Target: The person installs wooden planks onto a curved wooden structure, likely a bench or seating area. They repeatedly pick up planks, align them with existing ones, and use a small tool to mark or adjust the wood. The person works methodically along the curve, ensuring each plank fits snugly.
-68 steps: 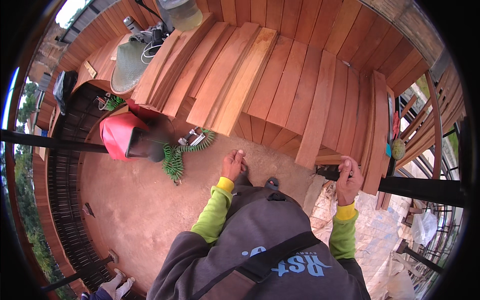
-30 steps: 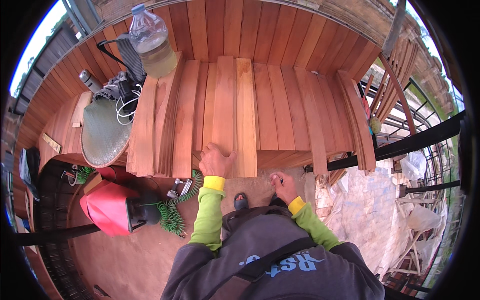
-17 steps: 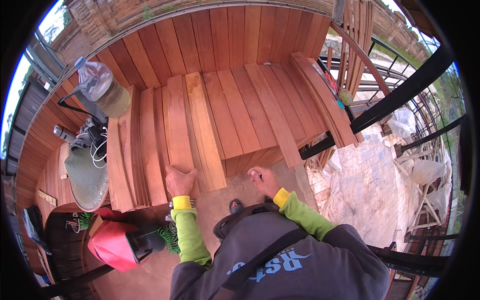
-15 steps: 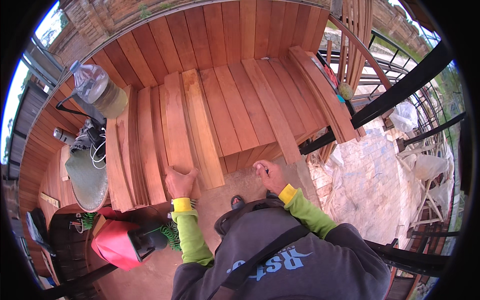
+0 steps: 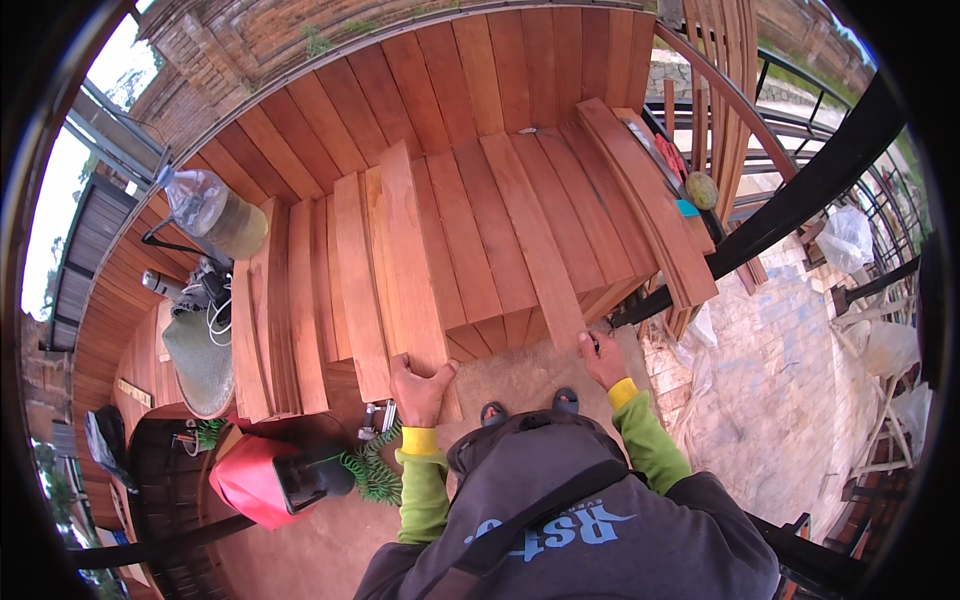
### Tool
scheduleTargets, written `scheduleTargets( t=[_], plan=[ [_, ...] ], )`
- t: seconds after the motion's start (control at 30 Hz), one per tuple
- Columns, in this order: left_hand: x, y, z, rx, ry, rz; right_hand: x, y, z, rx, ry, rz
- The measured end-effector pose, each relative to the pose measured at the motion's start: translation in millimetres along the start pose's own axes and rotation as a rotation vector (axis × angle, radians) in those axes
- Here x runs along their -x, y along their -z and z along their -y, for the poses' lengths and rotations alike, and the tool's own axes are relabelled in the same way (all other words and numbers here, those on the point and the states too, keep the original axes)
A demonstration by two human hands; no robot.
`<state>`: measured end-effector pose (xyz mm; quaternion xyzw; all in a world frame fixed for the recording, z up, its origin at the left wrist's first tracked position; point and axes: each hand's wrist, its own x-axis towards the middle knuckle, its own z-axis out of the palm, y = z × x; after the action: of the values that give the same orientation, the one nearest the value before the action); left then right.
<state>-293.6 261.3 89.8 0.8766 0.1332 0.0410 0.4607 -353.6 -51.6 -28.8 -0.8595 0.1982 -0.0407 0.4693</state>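
My left hand [image 5: 420, 390] is closed on the near end of a reddish wooden plank [image 5: 412, 250]. That plank slants up toward the backrest and partly covers a yellowish plank [image 5: 380, 240]. Just left of these lies another plank [image 5: 358, 285]. My right hand [image 5: 603, 358] is closed with a small dark thing between its fingers, too little of it showing to name. Its fingertips are at the near end of a loose plank [image 5: 535, 235] that overhangs the bench seat [image 5: 465, 245]; whether they touch it I cannot tell.
Stacked planks [image 5: 262, 330] and a plastic jug of yellowish liquid [image 5: 220, 215] are at left. A red bag-like item [image 5: 255, 480] and a green coiled hose [image 5: 375, 475] are below. More planks [image 5: 650, 210] lie right, by a black metal post [image 5: 800, 190].
My left hand has shifted the reddish plank rightward, partly over the yellowish one. My right hand has moved right, to the overhanging plank's end. The view has shifted slightly.
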Motion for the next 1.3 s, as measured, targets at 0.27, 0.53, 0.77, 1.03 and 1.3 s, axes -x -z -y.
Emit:
scheduleTargets(
  t=[0.27,0.53,0.77,1.03,1.3],
  plan=[
    [34.1,-29.8,-12.0,-0.048,0.011,0.028,-0.1,3.7,36.3,-0.794,-0.389,0.235],
    [45.5,-34.7,-14.5,-0.065,-0.020,-0.002,4.4,-27.0,24.5,-0.641,-0.178,0.167],
    [44.9,-47.9,-9.9,-0.046,-0.035,0.061,-2.9,-29.2,19.1,-0.636,-0.194,0.173],
    [41.7,-76.4,-35.4,-0.060,-0.055,0.155,1.6,-8.1,42.4,-0.676,-0.247,0.159],
    [22.0,-119.2,-67.2,-0.037,-0.057,0.159,44.8,-1.4,21.4,-0.627,-0.279,0.254]
  ],
)
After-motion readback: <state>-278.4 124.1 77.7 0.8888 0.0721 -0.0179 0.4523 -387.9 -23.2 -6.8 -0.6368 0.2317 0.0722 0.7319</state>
